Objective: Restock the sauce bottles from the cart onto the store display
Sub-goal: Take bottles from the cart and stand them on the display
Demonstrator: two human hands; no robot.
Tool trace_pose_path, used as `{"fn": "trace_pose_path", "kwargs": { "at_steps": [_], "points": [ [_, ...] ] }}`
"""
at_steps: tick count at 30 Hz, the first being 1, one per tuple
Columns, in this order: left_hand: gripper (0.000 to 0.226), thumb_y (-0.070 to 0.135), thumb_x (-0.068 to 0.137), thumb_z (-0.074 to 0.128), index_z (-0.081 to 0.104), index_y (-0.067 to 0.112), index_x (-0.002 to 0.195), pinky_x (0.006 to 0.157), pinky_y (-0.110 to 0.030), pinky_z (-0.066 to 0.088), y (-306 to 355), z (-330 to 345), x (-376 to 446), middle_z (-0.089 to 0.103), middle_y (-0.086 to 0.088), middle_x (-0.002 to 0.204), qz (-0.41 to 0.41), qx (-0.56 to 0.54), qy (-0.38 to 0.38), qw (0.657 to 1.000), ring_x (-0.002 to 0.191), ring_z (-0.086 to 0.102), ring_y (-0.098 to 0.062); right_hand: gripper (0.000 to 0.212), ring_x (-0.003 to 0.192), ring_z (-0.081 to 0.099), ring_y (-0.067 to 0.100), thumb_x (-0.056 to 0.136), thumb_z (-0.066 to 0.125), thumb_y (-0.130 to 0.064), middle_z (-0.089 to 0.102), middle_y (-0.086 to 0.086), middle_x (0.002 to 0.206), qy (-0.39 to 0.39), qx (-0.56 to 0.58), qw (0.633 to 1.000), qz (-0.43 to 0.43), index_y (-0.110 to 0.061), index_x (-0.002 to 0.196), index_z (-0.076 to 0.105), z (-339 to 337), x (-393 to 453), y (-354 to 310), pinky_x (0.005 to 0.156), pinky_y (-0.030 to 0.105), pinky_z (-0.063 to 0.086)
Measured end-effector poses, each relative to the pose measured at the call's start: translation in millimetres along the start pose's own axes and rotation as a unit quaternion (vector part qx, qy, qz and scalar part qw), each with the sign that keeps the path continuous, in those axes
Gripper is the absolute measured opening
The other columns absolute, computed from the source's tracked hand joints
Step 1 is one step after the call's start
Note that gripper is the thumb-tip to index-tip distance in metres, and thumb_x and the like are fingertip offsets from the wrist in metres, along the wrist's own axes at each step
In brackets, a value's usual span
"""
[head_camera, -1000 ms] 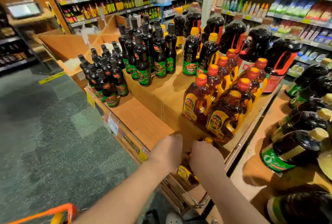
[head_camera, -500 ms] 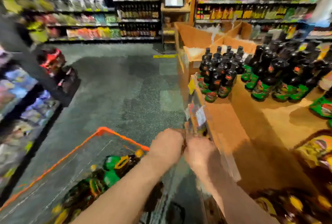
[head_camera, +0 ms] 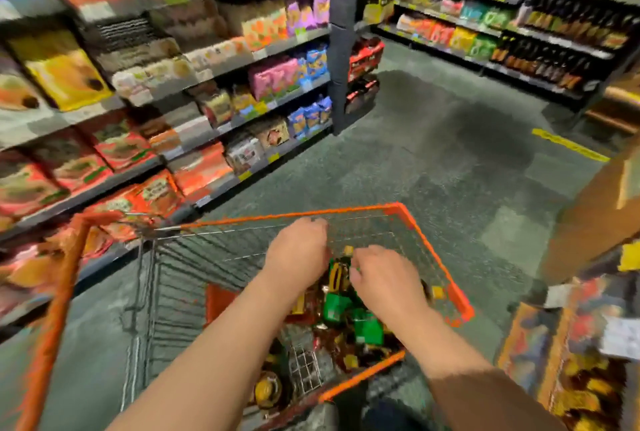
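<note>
Both hands reach down into the orange-rimmed cart (head_camera: pixel 408 219). The left hand (head_camera: pixel 299 250) and right hand (head_camera: pixel 382 278) hang with curled fingers over the sauce bottles (head_camera: pixel 341 302); blur hides whether either grip is clenched on anything. The green-labelled bottles lie heaped between and just below the two grips. Beyond the grips the cart's wire wall, then grey floor (head_camera: pixel 433 153) and stocked shelves (head_camera: pixel 242 60).

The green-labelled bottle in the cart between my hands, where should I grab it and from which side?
Probably by its neck, just below the yellow cap, coming from above. The green-labelled bottle lies among other bottles in the cart, cap end toward the far side, so its body is hemmed in. The left hand and right hand flank it; the blur hides any contact.
</note>
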State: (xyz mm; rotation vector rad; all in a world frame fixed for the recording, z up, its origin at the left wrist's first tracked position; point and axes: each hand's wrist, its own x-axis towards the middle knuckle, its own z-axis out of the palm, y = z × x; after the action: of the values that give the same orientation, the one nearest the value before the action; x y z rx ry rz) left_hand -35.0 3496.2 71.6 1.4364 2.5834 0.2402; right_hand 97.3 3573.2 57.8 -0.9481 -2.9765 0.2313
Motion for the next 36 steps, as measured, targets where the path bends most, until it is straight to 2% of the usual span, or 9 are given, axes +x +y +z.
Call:
{"fn": "trace_pose_path", "kwargs": {
  "at_steps": [7,12,16,18,22,25,30,32,36],
  "points": [
    [0.022,0.020,0.090,0.058,0.060,0.011,0.109,0.082,-0.039,0.049,-91.7,31.9,-18.2,0.064,-0.012,0.106,-0.134,-0.014,-0.041,0.990,0.102,0.063,-0.031,0.023,0.097,0.062,0.025,0.094,0.044,-0.021,0.064,0.003,0.103,-0.094,-0.016,0.991,-0.099,-0.017,0.105,0.064,52.6,49.8,-49.1,0.076,0.035,0.051],
    [0.025,0.015,0.093,0.052,0.058,0.011,0.117,0.080,-0.038,0.050,-122.1,79.2,-15.6,0.063,-0.013,0.109,-0.185,-0.043,-0.096,0.977,0.103,0.063,-0.031,0.025,0.103,0.061,0.027,0.096,0.042,-0.021,0.062,0.004,0.108,-0.192,-0.042,0.975,-0.104,-0.017,0.110,0.062,107.5,97.5,-62.0,0.082,0.034,0.049],
    [0.032,0.002,0.087,0.049,0.055,0.006,0.117,0.088,-0.042,0.051,-148.1,123.7,-3.5,0.060,-0.014,0.112,-0.210,-0.070,-0.135,0.966,0.105,0.061,-0.034,0.017,0.090,0.064,0.026,0.093,0.047,-0.025,0.062,0.002,0.095,-0.187,-0.040,0.973,-0.127,-0.018,0.095,0.062,164.7,128.1,-70.3,0.068,0.032,0.049],
    [0.032,0.000,0.084,0.051,0.056,0.005,0.115,0.087,-0.043,0.053,-160.0,145.6,7.2,0.060,-0.015,0.110,-0.211,-0.077,-0.154,0.962,0.104,0.062,-0.034,0.015,0.088,0.064,0.024,0.093,0.048,-0.022,0.064,0.002,0.095,-0.196,-0.066,0.968,-0.142,-0.019,0.096,0.063,192.4,143.5,-74.1,0.065,0.030,0.047],
    [0.017,0.003,0.084,0.054,0.064,0.006,0.097,0.073,-0.040,0.056,-173.9,193.3,33.1,0.064,-0.015,0.095,-0.245,-0.148,-0.163,0.944,0.090,0.065,-0.036,0.019,0.091,0.063,0.028,0.093,0.046,-0.020,0.064,0.006,0.098,-0.248,-0.066,0.954,-0.154,-0.013,0.101,0.063,248.2,174.9,-72.6,0.069,0.034,0.050],
    [0.006,0.005,0.084,0.054,0.058,0.010,0.083,0.058,-0.034,0.047,-180.6,235.9,49.6,0.062,-0.014,0.086,-0.270,-0.176,-0.175,0.930,0.080,0.065,-0.036,0.020,0.089,0.062,0.030,0.091,0.047,-0.016,0.064,0.008,0.095,-0.281,-0.059,0.946,-0.150,-0.011,0.096,0.065,289.8,190.7,-64.7,0.066,0.034,0.048],
    [0.020,0.002,0.087,0.052,0.062,0.004,0.104,0.067,-0.037,0.049,-189.5,296.8,72.5,0.064,-0.018,0.098,-0.287,-0.163,-0.223,0.917,0.090,0.065,-0.038,0.016,0.094,0.062,0.033,0.088,0.049,-0.004,0.065,0.015,0.097,-0.352,-0.071,0.919,-0.162,-0.004,0.093,0.064,355.7,207.7,-46.9,0.073,0.035,0.049],
    [0.020,0.004,0.087,0.052,0.064,0.003,0.103,0.073,-0.040,0.053,-191.3,321.9,78.2,0.065,-0.019,0.099,-0.294,-0.168,-0.247,0.908,0.092,0.065,-0.038,0.019,0.099,0.061,0.036,0.088,0.047,-0.002,0.064,0.018,0.103,-0.361,-0.068,0.917,-0.156,-0.001,0.100,0.062,375.1,207.4,-45.0,0.080,0.039,0.050],
    [0.023,0.004,0.087,0.049,0.066,-0.001,0.102,0.078,-0.041,0.052,-188.6,359.2,85.6,0.065,-0.020,0.102,-0.303,-0.178,-0.274,0.895,0.095,0.064,-0.038,0.025,0.103,0.061,0.035,0.093,0.042,-0.005,0.061,0.019,0.112,-0.370,-0.065,0.918,-0.125,0.001,0.111,0.059,403.7,198.6,-43.1,0.083,0.039,0.051]
  ]
}}
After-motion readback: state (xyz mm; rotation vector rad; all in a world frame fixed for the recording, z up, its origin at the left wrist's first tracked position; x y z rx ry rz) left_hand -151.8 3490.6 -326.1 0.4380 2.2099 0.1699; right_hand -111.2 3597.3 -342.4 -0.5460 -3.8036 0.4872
